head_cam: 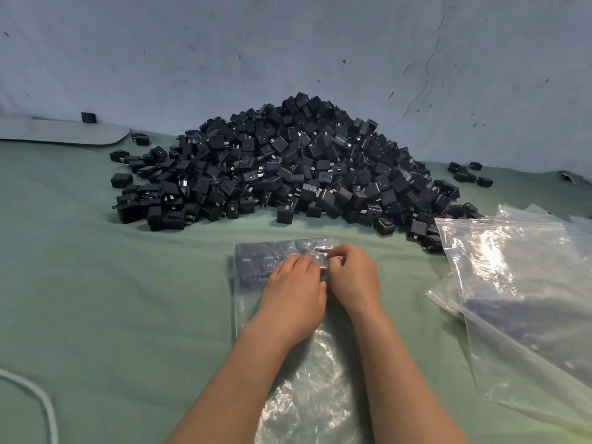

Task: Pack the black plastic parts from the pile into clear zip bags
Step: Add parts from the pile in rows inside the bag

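A big pile of black plastic parts [288, 165] lies on the green cloth against the wall. In front of it a clear zip bag [253, 264] lies flat, with several black parts lined up inside its far end. My left hand [293, 293] rests palm down on the bag, its fingers straight and pressing the parts under the film. My right hand [350, 277] sits just to the right with curled fingers, pinching the bag's film near a black part [322, 251] at the far right corner. What the fingertips grip is partly hidden.
A stack of clear zip bags [512, 283] lies at the right, overlapping the pile's edge. Loose black parts [467, 174] are scattered at the right and left of the pile. A grey flat object [61, 131] sits far left; a white cable [38, 398] curves at the lower left.
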`<state>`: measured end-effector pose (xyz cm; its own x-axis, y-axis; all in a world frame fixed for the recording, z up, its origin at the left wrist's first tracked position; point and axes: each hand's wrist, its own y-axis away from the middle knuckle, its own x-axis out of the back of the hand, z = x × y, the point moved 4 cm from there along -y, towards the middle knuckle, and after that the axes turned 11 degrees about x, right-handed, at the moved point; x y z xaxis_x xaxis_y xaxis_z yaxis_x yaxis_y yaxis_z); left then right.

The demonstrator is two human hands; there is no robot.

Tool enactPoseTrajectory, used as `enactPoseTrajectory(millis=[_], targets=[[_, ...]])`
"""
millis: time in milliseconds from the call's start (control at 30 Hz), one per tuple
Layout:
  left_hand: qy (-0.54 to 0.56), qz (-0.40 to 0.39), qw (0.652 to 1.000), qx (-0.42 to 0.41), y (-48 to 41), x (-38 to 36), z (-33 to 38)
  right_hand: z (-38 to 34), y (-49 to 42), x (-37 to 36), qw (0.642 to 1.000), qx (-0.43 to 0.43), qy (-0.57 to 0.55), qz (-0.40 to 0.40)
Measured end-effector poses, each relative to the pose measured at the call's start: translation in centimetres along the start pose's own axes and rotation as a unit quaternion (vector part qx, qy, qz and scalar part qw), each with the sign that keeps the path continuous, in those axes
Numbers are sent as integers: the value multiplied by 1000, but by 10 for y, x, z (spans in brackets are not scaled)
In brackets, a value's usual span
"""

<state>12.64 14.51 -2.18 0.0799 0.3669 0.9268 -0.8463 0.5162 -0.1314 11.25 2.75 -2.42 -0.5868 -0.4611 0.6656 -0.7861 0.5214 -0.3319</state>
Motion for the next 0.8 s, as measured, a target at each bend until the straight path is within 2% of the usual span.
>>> enactPoseTrajectory(millis=[500, 600, 700, 800], targets=[[8, 3, 1000, 4, 1, 1, 0, -4, -2, 0, 1000, 6, -9, -10], [24, 11, 1000, 16, 1, 3, 2, -19, -11, -2, 999, 35, -5, -10], [98, 85, 988, 85, -4, 19, -8, -42, -29, -17, 996, 65, 15, -60], [258, 175, 934, 173, -6, 38, -30, -56, -48, -39, 986, 51, 87, -133]])
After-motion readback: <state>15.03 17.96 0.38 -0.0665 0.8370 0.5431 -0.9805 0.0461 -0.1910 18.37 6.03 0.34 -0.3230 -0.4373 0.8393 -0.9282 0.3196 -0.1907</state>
